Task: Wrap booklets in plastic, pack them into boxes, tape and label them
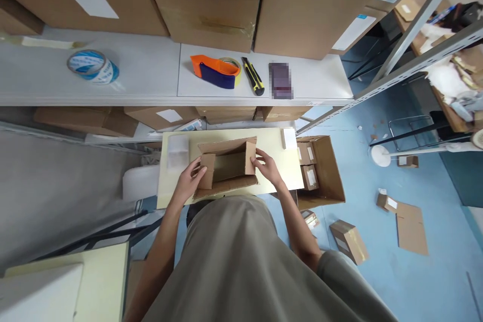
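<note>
A small cardboard box [209, 171] stands with its top flaps up on a pale yellow table [277, 176] in front of me. My left hand [188, 181] is closed on the flap at its left end, thumb on the inner side. At the opposite end, my right hand [267, 167] pinches the right flap between thumb and fingers. Nothing shows inside the box. To the left on the table lies a stack of thin, clear-looking sheets or bags [178, 152]. A small white box or pad [289, 139] sits at the far right corner.
The grey shelf [151, 70] ahead holds a tape roll [93, 67], an orange-and-blue tape dispenser [215, 71], a yellow-black utility knife [252, 76] and large cartons [211, 20]. An open carton [328, 176] containing small boxes stands right of the table. Boxes [349, 241] and flat cardboard [412, 228] lie on the floor.
</note>
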A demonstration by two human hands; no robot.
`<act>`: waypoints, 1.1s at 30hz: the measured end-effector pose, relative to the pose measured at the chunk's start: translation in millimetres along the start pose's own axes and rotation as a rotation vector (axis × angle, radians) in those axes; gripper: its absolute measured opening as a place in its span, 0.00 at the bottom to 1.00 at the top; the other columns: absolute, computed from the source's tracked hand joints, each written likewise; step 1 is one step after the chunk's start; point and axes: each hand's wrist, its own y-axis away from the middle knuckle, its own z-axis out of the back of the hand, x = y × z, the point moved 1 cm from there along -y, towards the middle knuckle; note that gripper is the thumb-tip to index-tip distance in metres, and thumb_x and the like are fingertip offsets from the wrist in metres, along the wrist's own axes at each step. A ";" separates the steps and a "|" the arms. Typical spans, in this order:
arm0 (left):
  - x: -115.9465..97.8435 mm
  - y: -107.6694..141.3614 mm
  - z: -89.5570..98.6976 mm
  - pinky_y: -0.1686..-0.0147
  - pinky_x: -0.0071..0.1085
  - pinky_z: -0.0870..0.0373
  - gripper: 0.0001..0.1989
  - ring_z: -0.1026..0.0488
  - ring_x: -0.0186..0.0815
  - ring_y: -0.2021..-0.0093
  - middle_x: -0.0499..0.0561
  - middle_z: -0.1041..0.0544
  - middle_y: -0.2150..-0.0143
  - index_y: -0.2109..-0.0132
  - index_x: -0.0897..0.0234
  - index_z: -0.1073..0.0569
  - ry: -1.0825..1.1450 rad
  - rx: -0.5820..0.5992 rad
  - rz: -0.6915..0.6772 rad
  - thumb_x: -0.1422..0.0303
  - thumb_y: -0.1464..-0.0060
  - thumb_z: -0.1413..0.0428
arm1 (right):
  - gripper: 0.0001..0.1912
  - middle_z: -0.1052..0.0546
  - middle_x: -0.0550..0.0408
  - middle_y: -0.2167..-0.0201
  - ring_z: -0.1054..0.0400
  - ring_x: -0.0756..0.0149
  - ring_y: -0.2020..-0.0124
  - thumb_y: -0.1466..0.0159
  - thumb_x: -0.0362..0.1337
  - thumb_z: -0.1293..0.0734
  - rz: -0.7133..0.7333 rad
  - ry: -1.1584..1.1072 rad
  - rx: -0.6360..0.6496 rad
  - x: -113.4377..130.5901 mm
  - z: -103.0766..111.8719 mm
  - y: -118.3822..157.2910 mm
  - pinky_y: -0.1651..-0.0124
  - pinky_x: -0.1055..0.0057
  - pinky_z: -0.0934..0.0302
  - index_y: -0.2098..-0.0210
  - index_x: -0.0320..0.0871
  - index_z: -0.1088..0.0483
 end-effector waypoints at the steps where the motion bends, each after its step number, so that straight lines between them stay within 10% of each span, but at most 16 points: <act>1: 3.2 -0.1 -1.1 0.35 0.50 0.24 0.40 0.22 0.54 0.35 0.64 0.22 0.33 0.32 0.62 0.26 -0.004 -0.016 0.015 0.43 0.43 0.35 | 0.40 0.23 0.43 0.34 0.21 0.46 0.44 0.35 0.65 0.28 0.003 0.017 -0.022 -1.1 -1.6 0.2 0.44 0.47 0.22 0.32 0.49 0.27; 13: 0.5 -1.1 -19.6 0.43 0.45 0.21 0.22 0.15 0.49 0.50 0.61 0.18 0.40 0.37 0.60 0.23 -0.276 -0.266 -0.082 0.61 0.34 0.37 | 0.37 0.19 0.44 0.40 0.18 0.47 0.53 0.33 0.62 0.30 0.101 0.309 -0.051 -12.6 -2.5 -1.5 0.48 0.47 0.22 0.33 0.48 0.26; 18: -0.5 13.3 -1.4 0.42 0.46 0.21 0.46 0.20 0.50 0.40 0.65 0.28 0.29 0.20 0.54 0.45 -0.037 -0.036 -0.100 0.49 0.36 0.36 | 0.43 0.22 0.39 0.35 0.21 0.40 0.42 0.33 0.66 0.31 0.062 0.232 -0.023 -4.0 6.5 9.8 0.40 0.42 0.25 0.28 0.47 0.31; 24: -10.5 56.9 19.4 0.27 0.56 0.36 0.75 0.49 0.61 0.19 0.63 0.55 0.16 0.17 0.44 0.63 0.007 0.282 -0.195 0.50 0.58 0.22 | 0.64 0.51 0.45 0.17 0.49 0.40 0.19 0.44 0.65 0.20 0.050 -0.017 0.381 -3.1 21.8 37.2 0.22 0.42 0.45 0.19 0.57 0.50; 33: -28.8 36.7 14.6 0.45 0.40 0.20 0.49 0.18 0.45 0.48 0.57 0.35 0.25 0.20 0.46 0.45 -0.271 -0.030 -0.215 0.64 0.42 0.31 | 0.61 0.27 0.42 0.32 0.22 0.42 0.43 0.39 0.61 0.23 0.100 0.238 0.034 5.6 2.8 21.4 0.43 0.42 0.23 0.18 0.58 0.58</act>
